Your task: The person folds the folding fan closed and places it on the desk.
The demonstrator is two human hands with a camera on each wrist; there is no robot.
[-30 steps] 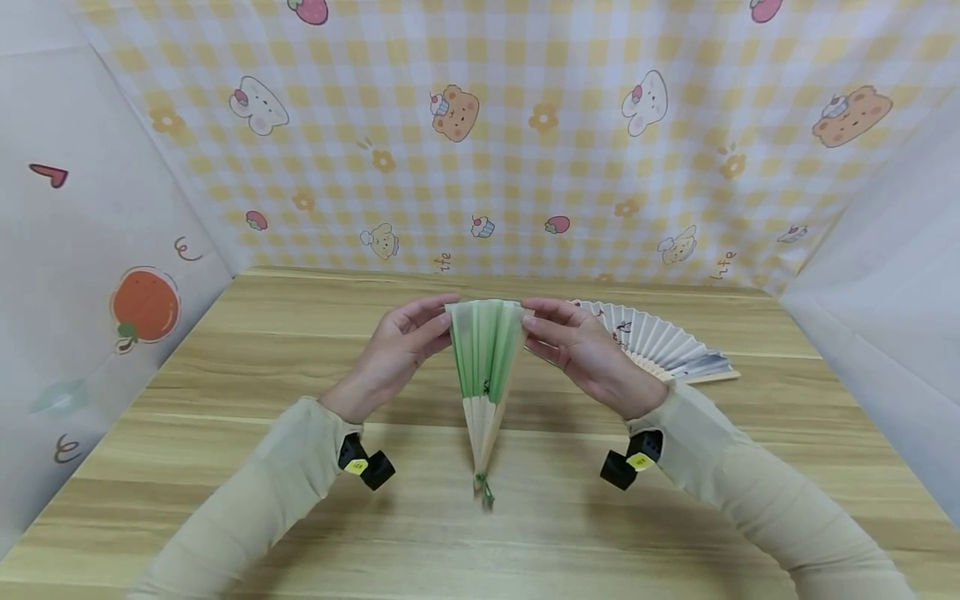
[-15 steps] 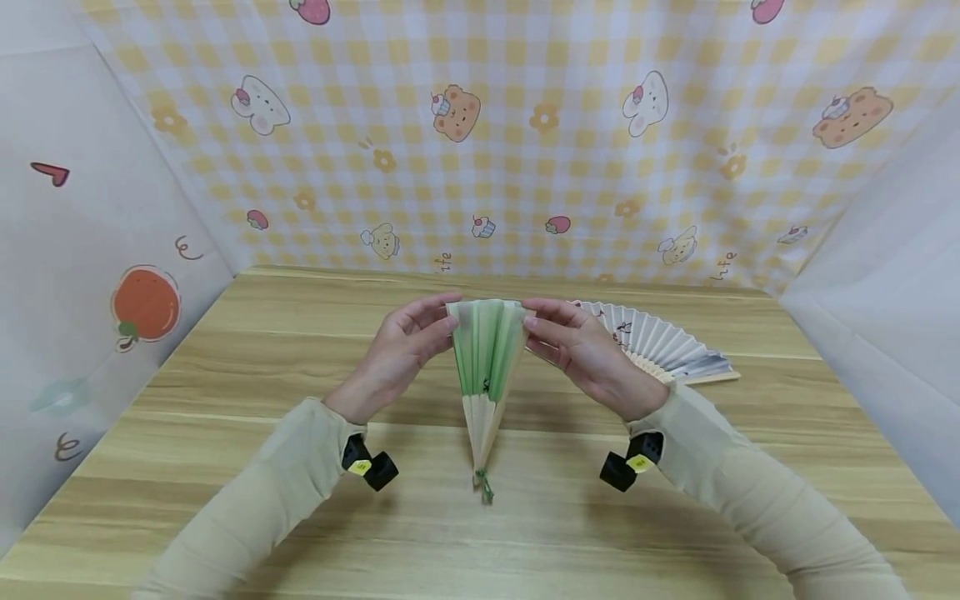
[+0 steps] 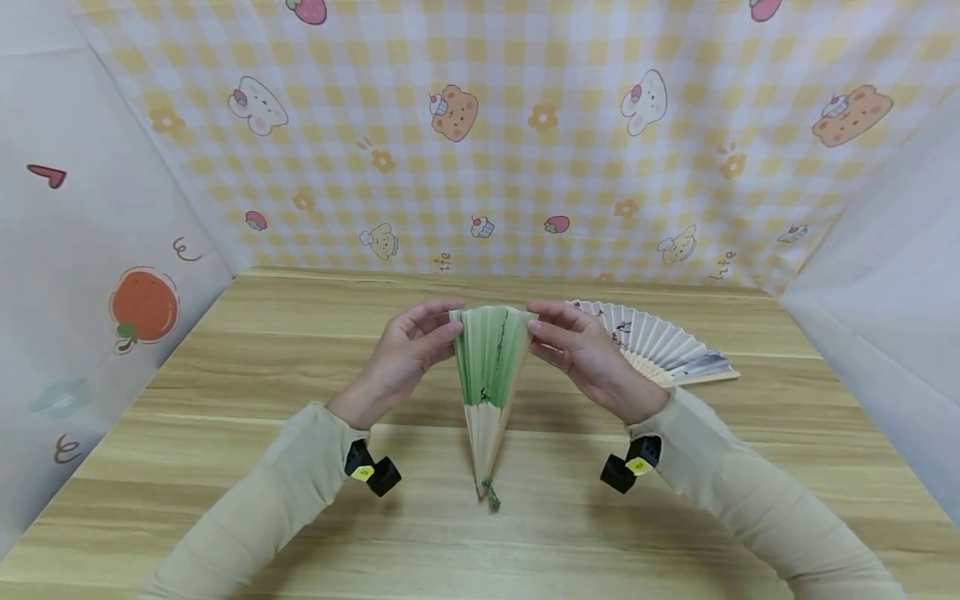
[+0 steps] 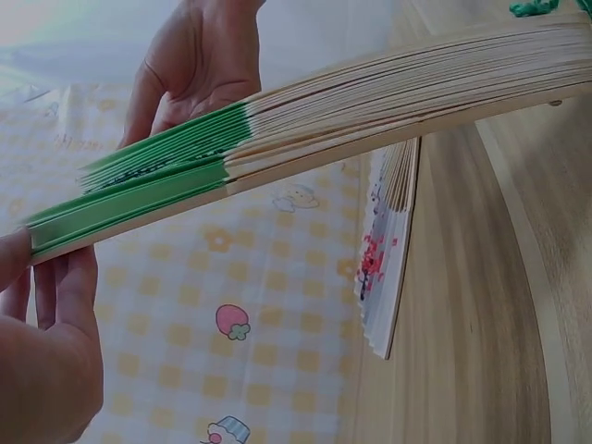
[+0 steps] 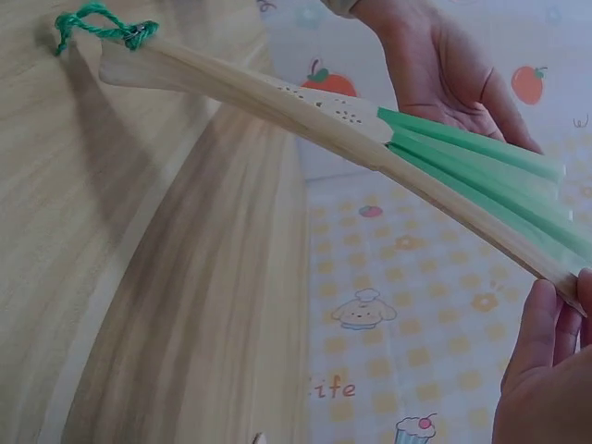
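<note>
One green fan [image 3: 487,358] | between left fingers [image 3: 441,337] and right fingers [image 3: 552,335] | (corners pinched)

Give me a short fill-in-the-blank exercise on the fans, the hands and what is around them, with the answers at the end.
1. The left hand and right hand pinch the held fan, whose leaf is mostly ____ in color.
2. The white fan lies nearer the person's ____ hand.
3. The checkered cloth has a white and ____ pattern.
4. A black camera sits at the person's left ____.

Missing words: green; right; yellow; wrist.
</note>
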